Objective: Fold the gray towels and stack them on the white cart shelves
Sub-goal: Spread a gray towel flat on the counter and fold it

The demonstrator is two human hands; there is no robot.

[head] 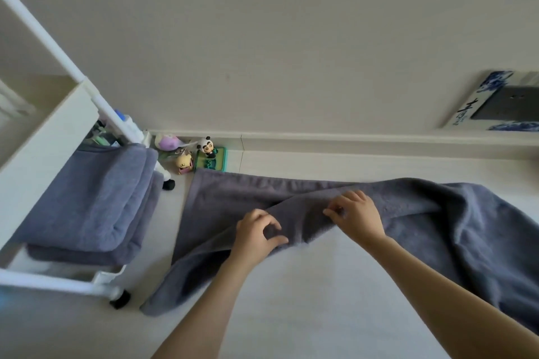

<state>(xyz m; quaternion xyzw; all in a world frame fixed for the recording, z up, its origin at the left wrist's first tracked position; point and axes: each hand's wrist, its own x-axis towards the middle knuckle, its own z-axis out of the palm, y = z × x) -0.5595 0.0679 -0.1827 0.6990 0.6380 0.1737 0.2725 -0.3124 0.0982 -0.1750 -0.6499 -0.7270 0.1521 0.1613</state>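
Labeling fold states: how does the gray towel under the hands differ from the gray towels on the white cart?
The gray terry towel on the floor lies spread and rumpled, half folded, both hands pinching its edge. The gray towels on the white cart shelf are folded flat, stacked and untouched. Same gray terry.

A gray towel (393, 213) lies spread and rumpled across the pale surface (306, 285), its near edge lifted. Left, perhaps two folded gray towels (96, 201) sit stacked on the white cart (43, 143).
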